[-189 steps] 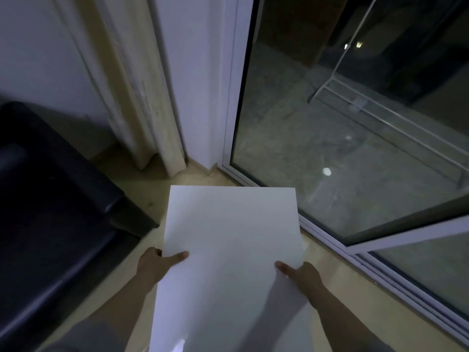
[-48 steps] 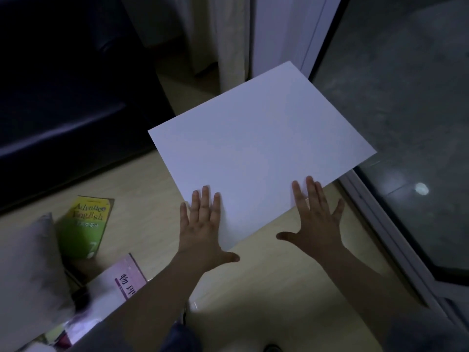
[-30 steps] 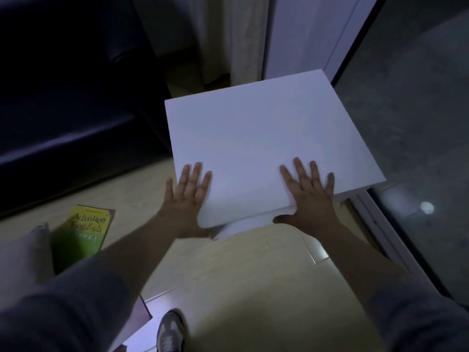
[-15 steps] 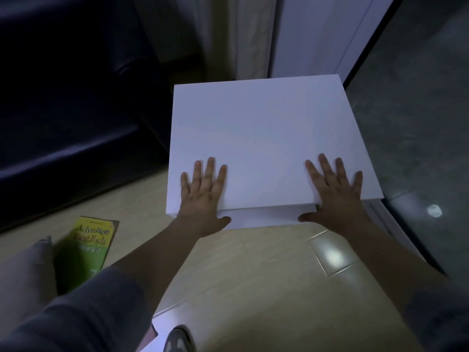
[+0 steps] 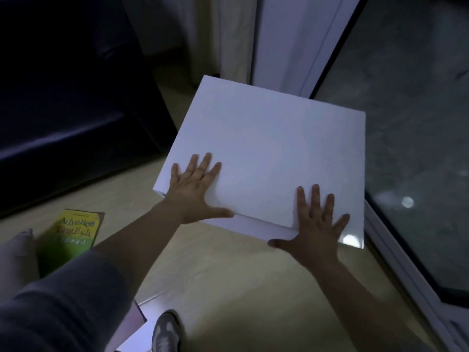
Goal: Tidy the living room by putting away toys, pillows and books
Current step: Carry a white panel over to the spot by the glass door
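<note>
Pale wood floor (image 5: 228, 288) — white box (image 5: 266, 148), green English book (image 5: 73, 235), grey pillow (image 5: 15, 252), dark sofa (image 5: 63, 110)

Both arms reach forward, wrists roughly straight. Both hands are palm down and flat, fingers straight and spread, no curl. The left hand (image 5: 195, 191) has its fingers pointing up-right and its thumb splayed out to the right. The right hand (image 5: 316, 228) sits nearer the body, fingers pointing away, thumb out to the left. The left forearm (image 5: 142, 240) is bare, and a grey sleeve (image 5: 63, 301) covers the arm further up. The right forearm (image 5: 355, 295) is bare near the wrist.
</note>
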